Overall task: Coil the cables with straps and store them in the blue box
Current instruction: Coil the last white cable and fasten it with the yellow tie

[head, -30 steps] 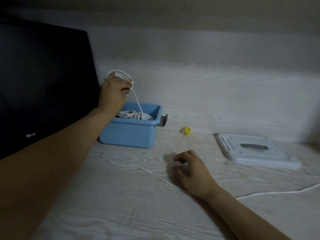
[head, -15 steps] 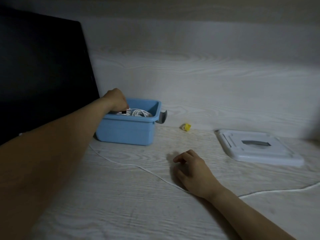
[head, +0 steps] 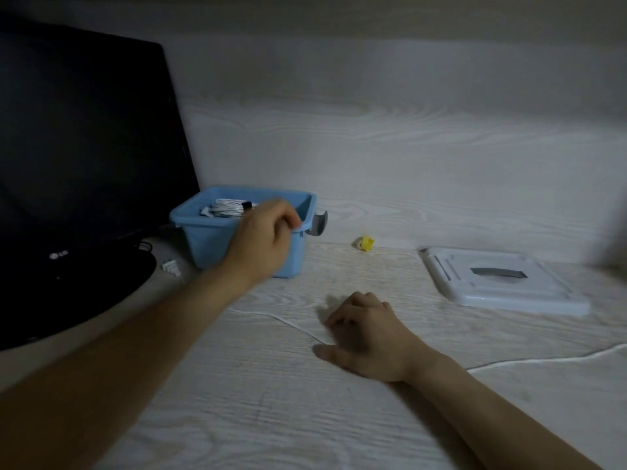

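Monitor (head: 84,164) stands at the table's (head: 305,418) left rear. White lid (head: 502,283) lies right. Blue box (head: 217,239) beside the monitor contains coiled white cables (head: 227,207). My left hand (head: 261,242), fingers loosely curled, empty, hovers before it. My right hand (head: 366,337), fingers curled, rests on a loose cable (head: 281,318).
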The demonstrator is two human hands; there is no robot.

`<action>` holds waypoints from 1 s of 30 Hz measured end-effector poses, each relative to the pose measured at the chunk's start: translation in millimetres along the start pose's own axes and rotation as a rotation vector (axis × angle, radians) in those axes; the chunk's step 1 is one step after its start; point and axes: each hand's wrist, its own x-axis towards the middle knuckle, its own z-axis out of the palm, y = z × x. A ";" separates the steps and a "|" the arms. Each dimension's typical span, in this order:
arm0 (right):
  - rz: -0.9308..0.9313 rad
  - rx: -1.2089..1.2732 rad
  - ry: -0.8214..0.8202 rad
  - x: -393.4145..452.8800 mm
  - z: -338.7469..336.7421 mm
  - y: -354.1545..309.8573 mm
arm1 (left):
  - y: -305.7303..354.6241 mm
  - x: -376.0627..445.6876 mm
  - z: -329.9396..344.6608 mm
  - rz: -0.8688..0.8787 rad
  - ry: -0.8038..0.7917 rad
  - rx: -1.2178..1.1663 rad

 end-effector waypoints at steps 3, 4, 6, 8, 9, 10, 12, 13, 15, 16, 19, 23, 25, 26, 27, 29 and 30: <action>-0.100 0.072 0.038 2.3 2.4 -4.5 | 7.7 -44.7 18.6 -0.005 -0.184 -0.053; -0.100 0.050 0.041 3.1 2.6 -5.3 | 6.8 -55.4 23.2 -0.027 -0.223 -0.063; -0.037 -0.010 0.061 4.4 3.1 -4.3 | 3.9 -71.5 29.0 -0.077 -0.302 -0.076; 0.069 0.008 0.154 4.7 -0.1 -1.2 | 3.0 -78.0 30.0 -0.136 -0.414 -0.060; 0.129 0.031 0.204 5.1 -1.7 0.1 | 1.9 -79.6 29.9 -0.146 -0.461 -0.038; 0.187 0.045 0.250 6.0 -4.0 1.1 | 0.2 -81.3 29.7 -0.147 -0.488 -0.006; 0.281 0.055 0.374 7.4 -11.6 6.5 | -4.3 -81.0 26.8 -0.164 -0.532 0.090; 0.327 0.061 0.443 7.4 -15.8 11.0 | -9.1 -80.5 24.8 -0.190 -0.545 0.134; 0.410 0.073 0.566 6.4 -26.1 23.3 | -19.8 -79.1 18.8 -0.258 -0.552 0.179; 0.441 0.070 0.614 5.0 -30.1 30.3 | -24.5 -78.5 15.5 -0.287 -0.550 0.193; 0.542 0.071 0.704 0.0 -38.8 47.1 | -33.2 -76.1 4.4 -0.378 -0.539 0.257; 0.664 0.061 0.676 -2.3 -39.9 58.5 | -40.9 -68.5 -7.6 -0.469 -0.528 0.450; 0.707 0.045 0.600 -0.4 -36.6 56.9 | -39.1 -62.9 -6.0 -0.531 -0.489 0.413; 0.706 -0.011 0.553 0.8 -34.4 54.8 | -34.8 -59.4 -2.5 -0.576 -0.464 0.310; 0.681 -0.107 0.510 1.4 -31.1 51.9 | -29.3 -57.3 2.4 -0.625 -0.441 0.144; 0.528 -0.245 0.490 2.6 -25.2 43.3 | -11.2 -51.8 12.1 -0.768 -0.422 -0.311; 0.410 -0.244 0.500 4.0 -21.8 38.6 | 0.6 -49.2 15.2 -0.829 -0.441 -0.500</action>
